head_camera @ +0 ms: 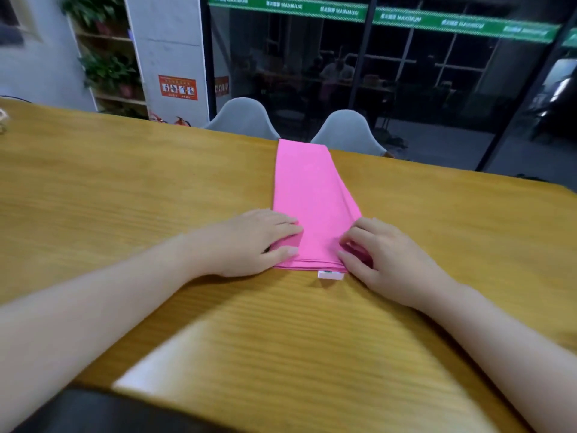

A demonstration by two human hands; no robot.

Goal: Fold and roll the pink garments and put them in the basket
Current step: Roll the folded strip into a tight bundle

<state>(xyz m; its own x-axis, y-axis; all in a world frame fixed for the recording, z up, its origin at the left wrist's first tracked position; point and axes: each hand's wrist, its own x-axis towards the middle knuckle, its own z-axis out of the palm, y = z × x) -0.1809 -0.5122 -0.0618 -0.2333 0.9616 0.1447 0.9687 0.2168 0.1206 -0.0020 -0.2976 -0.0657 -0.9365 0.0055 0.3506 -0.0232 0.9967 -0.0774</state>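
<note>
I am pinching the near corners of the soft, light pink garment point(312, 195) with my left hand point(249, 242) and right hand point(377, 260), judging the limp layers need a tight start to roll.

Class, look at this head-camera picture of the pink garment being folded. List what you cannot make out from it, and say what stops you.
- Basket: not in the head view at all.
- Pink garment: near corners covered by the left hand and right hand; its type is hidden by the folds.
- White label: print too small.
- Orange sign: blurred.
- Object at the table left edge: cut off.
</note>
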